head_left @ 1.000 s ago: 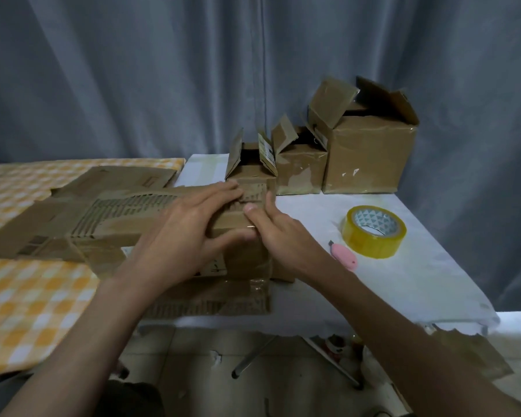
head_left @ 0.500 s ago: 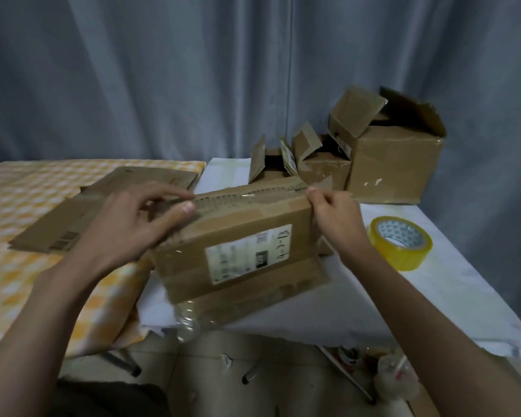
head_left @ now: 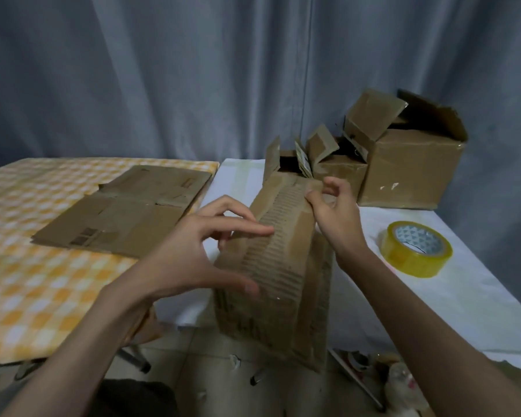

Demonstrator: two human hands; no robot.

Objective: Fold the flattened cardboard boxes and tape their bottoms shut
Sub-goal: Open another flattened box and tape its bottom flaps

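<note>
I see both hands on one box [head_left: 278,266] — left hand [head_left: 193,251] fingers spread against its side, right hand [head_left: 334,212] pinching its far edge; three folded boxes [head_left: 409,167] behind it, one tape roll [head_left: 415,248] right of it.

light: dim, soft, bluish | shadows: faint | blur: motion smear on hands, box | edges: wide-angle bowing

Home packing corner — curtain [head_left: 163,85], checked tablecloth [head_left: 27,281]

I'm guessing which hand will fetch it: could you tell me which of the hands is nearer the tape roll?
Right. The right hand pinches the far top edge of the box, beside the tape roll; the left hand is on the box's opposite side.
</note>
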